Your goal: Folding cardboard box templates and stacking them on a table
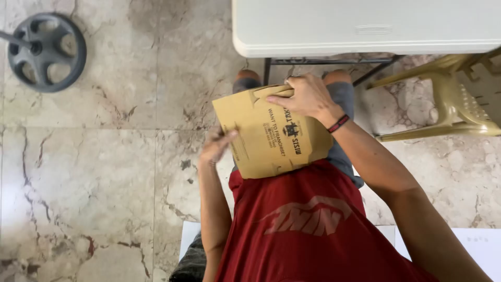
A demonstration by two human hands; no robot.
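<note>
- Sitting on a seat, the person looks straight down over a red shirt [308, 230] and grey shorts [342, 96], knees pointing toward a white table [365, 26].
- Right hand [308, 96] sits on the far edge of a flat brown cardboard box [271, 133], fingers curled over the folded flap and clamped on it, thumb side pressing down on the printed face.
- A dark band with a red stripe [338, 124] circles that right wrist.
- Left hand [216, 146] comes in at the near left edge of the box, fingers bent and pinching the cardboard edge; how far the fingertips wrap underneath, I cannot tell, since the board hides them.
- The box itself lies tilted across the lap, between the two hands, its lower corner touching the red shirt and its upper part over the shorts.
- Dark print and a small emblem run sideways down the box face.
- Beyond the knees, the table's black metal frame [323, 61] shows under its edge.
- Off to the right stands a tan plastic chair [454, 99] on the marbled floor tiles [94, 172].
- Far left, well apart from everything, a grey round wheel-shaped base [47, 52] rests on the floor.
- White sheet [480, 245] peeks out by the right arm.
</note>
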